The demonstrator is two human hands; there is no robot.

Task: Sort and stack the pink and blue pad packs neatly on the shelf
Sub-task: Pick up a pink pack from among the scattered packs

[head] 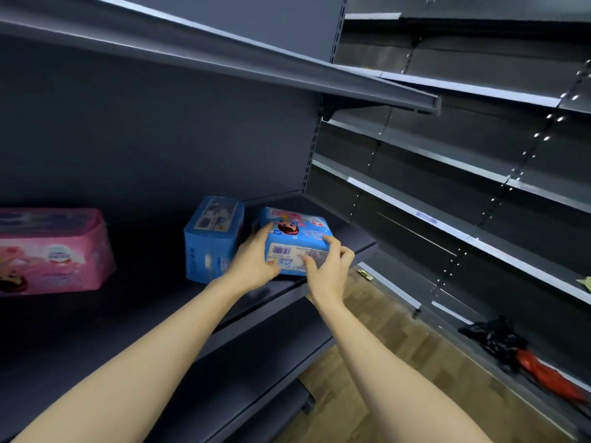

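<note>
A blue pad pack [295, 239] lies flat near the right end of the dark shelf [153, 314]. Both my hands hold it: my left hand [254, 262] grips its left side with the thumb on top, and my right hand [329, 266] grips its front right corner with fingers curled over the edge. A second blue pad pack [211, 238] stands upright just to its left, touching or nearly touching it. A large pink pad pack [52, 251] sits apart at the far left of the same shelf.
An upper shelf [224, 59] overhangs the work area. To the right runs another row of dark shelves [447, 225], with a black bag [492, 337] and a red object [550, 375] on a low one. Wooden floor [367, 321] shows below.
</note>
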